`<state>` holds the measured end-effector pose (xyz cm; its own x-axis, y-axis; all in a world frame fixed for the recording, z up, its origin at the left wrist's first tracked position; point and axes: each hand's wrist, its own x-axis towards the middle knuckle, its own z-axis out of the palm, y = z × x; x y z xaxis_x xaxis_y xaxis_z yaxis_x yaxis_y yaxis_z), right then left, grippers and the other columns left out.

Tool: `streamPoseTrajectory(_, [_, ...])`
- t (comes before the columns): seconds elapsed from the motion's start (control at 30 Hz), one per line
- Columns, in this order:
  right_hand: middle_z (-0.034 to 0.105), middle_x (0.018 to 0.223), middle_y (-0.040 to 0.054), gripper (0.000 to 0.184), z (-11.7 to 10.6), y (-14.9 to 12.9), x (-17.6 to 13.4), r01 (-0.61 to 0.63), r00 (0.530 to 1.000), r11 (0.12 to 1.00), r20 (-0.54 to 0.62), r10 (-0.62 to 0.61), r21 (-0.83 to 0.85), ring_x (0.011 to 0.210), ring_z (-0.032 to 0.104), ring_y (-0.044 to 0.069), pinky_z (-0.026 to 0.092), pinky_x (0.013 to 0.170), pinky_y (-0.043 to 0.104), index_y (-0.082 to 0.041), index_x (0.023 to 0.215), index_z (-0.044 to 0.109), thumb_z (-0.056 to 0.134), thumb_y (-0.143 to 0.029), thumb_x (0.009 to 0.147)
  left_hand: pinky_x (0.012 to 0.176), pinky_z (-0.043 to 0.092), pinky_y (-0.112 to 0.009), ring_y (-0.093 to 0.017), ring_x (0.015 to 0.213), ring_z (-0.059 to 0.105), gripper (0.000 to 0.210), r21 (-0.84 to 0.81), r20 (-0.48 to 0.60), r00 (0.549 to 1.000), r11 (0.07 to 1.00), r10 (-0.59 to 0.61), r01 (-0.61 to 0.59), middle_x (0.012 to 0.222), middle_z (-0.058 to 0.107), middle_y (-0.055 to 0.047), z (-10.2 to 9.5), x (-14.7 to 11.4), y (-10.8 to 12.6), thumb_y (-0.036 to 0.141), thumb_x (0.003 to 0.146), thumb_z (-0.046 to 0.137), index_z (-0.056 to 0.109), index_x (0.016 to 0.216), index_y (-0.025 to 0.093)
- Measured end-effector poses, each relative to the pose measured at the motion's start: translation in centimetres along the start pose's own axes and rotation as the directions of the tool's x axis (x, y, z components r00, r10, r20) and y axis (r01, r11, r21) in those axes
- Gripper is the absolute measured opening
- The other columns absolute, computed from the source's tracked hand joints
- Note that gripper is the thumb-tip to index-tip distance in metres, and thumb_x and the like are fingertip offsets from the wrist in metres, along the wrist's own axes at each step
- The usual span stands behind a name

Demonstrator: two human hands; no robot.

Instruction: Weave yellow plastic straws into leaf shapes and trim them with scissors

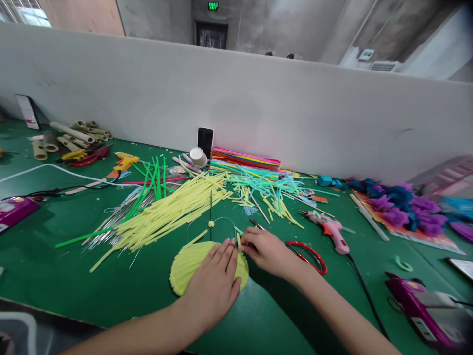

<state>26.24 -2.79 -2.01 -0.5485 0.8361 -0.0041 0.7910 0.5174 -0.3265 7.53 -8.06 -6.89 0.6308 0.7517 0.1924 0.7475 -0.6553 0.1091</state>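
Note:
A rounded yellow piece, built from rows of fuzzy pipe cleaners, lies on the green table. My left hand rests flat on it with fingers stretched out, covering much of its right half. At its upper right edge, my right hand pinches a short yellow pipe cleaner; its lower end is hidden by the fingers. A thin dark stick with a small yellow knot and a loop of fine wire stands out above the piece. Just right of my right hand are red-handled scissors.
Beyond my hands lies a big heap of yellow pipe cleaners, with green ones at its left. A pink glue gun lies to the right, a yellow one to the left. A phone leans on the partition.

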Motion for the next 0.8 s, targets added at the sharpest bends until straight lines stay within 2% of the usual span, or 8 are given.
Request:
streamPoseTrajectory(0.2, [0.067,0.082,0.0055,0.018,-0.8,0.6,1.7,0.032,0.994,0.999,0.101,-0.034,0.019,0.076,0.061,0.016,0.04,0.068,0.024,-0.017,0.085,0.069,0.055,-0.026,0.088,0.113,0.026,-0.041,-0.026,0.138,0.032,0.056,0.005,-0.016,1.0,1.0,0.008,-0.008,0.148,0.038,-0.015,0.0,0.0,0.0,0.04,0.098,0.025,0.04,0.14,0.007])
streamPoseTrajectory(0.4, [0.07,0.073,0.0027,0.019,-1.5,1.2,3.3,0.024,0.974,0.995,0.22,-0.046,0.102,0.063,0.058,0.013,0.036,0.057,0.021,-0.018,0.081,0.073,0.059,-0.031,0.085,0.113,0.027,-0.041,-0.025,0.139,0.032,0.057,0.001,0.007,1.0,1.0,0.007,-0.007,0.149,0.037,-0.014,0.1,0.0,-0.1,0.041,0.098,0.025,0.036,0.143,0.008])
streamPoseTrajectory(0.5, [0.068,0.067,0.0006,0.018,-1.7,1.4,3.7,0.01,0.963,0.993,0.266,-0.042,0.12,0.057,0.054,0.012,0.033,0.053,0.021,-0.019,0.078,0.073,0.061,-0.032,0.083,0.113,0.026,-0.043,-0.026,0.139,0.03,0.057,0.023,-0.015,1.0,1.0,-0.006,0.007,0.149,0.036,-0.015,0.4,-0.1,0.1,0.039,0.097,0.026,0.033,0.144,0.008])
streamPoseTrajectory(0.7, [0.067,0.062,-0.0008,0.017,-1.7,1.5,3.8,0.008,0.965,0.993,0.26,-0.039,0.118,0.053,0.052,0.011,0.031,0.051,0.02,-0.02,0.077,0.074,0.062,-0.031,0.082,0.112,0.029,-0.044,-0.032,0.14,0.026,0.06,0.067,-0.072,0.996,0.996,-0.061,0.066,0.148,0.033,-0.024,1.2,-0.5,0.5,0.038,0.095,0.034,0.037,0.139,-0.002])
streamPoseTrajectory(0.8, [0.069,0.067,0.0003,0.016,-1.8,1.3,3.7,0.016,0.968,0.995,0.248,-0.04,0.099,0.057,0.056,0.012,0.033,0.052,0.021,-0.021,0.078,0.074,0.063,-0.031,0.08,0.113,0.027,-0.043,-0.031,0.14,0.026,0.06,0.055,-0.067,0.996,0.997,-0.055,0.059,0.148,0.034,-0.023,1.2,-0.5,0.4,0.04,0.096,0.032,0.037,0.14,-0.001])
